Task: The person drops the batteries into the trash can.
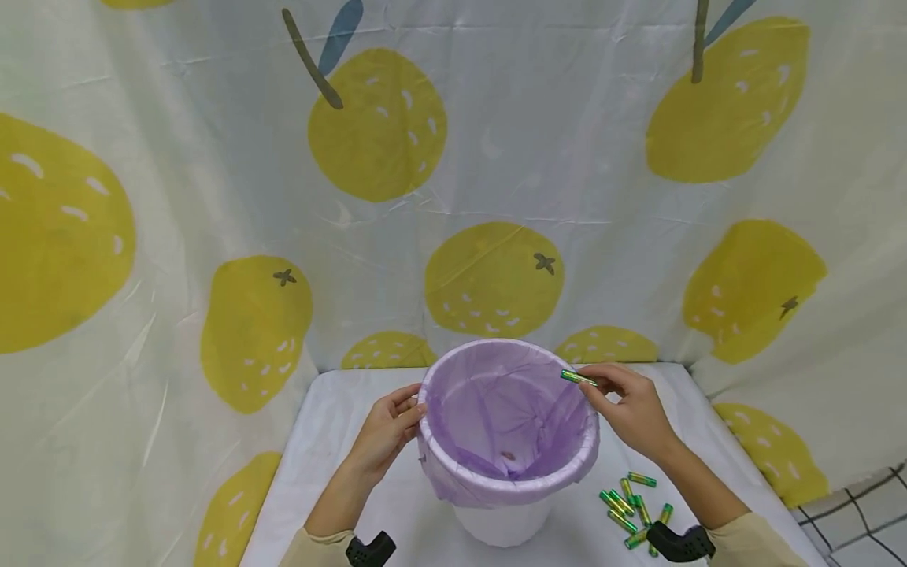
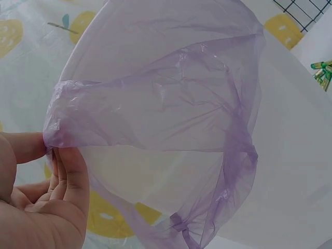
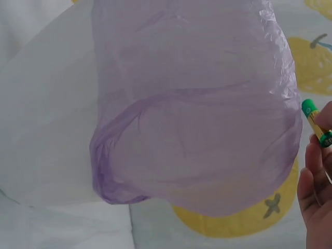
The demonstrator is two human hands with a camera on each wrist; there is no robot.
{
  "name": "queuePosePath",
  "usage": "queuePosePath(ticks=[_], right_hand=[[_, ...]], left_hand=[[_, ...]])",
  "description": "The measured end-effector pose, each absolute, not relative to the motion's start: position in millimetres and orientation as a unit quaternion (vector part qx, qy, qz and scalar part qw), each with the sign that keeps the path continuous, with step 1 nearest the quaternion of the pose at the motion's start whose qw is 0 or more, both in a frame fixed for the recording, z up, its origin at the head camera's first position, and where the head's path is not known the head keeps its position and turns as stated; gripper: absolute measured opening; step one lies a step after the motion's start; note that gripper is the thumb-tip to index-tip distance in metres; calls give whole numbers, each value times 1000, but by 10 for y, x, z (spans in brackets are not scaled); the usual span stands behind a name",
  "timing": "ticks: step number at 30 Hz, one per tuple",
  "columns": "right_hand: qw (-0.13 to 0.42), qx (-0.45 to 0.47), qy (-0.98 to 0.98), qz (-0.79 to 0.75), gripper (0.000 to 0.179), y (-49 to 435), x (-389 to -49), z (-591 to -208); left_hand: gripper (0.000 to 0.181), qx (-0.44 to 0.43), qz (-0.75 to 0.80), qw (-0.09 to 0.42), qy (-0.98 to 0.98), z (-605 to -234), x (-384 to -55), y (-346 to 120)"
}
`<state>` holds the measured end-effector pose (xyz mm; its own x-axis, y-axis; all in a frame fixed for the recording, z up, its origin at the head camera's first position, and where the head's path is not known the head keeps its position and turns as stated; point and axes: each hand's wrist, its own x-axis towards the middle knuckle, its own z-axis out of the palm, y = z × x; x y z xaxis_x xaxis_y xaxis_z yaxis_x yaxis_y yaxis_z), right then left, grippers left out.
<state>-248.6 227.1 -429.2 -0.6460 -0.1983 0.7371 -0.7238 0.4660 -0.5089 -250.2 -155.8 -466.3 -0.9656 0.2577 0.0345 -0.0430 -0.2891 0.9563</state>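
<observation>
Purple, thin plastic liner (image 1: 496, 409) covers the rim of one white round bin (image 1: 505, 524) on the white-clothed table (image 1: 333, 409) in the head view. One green-and-yellow cylindrical battery (image 1: 578, 378) sits pinched in the fingertips of the right hand (image 1: 631, 409), held over the bin's right rim. About eight more such loose batteries (image 1: 633, 508) lie in a cluster on the table to the right of the bin, near the right forearm. The left hand (image 1: 386, 429) grips the bin's left rim, fingers curled onto the liner. No writing on the batteries can be read. From the left wrist, the left hand (image 2: 46, 197) pinches the liner's folded edge (image 2: 67, 119). From the right wrist, the battery (image 3: 315, 122) shows between the fingertips (image 3: 311, 171), just beside the liner (image 3: 197, 129).
</observation>
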Motion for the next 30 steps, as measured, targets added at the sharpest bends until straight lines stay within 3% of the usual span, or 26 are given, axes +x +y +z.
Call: queuePosePath(ticks=[13,21,30], right_hand=[[266,354,-776,449,30,1927,-2715,-4128],[211,357,-787,457,24,1772,-2859,-4086],[203,363,-810,414,22,1692,-2903,-4004]], left_hand=[[53,116,796,84,588,-4649,-2544,-1568],[52,95,802,86,583,-4635,-2531,-1580],[53,96,808,96,573,-4644,-2483,-1571]])
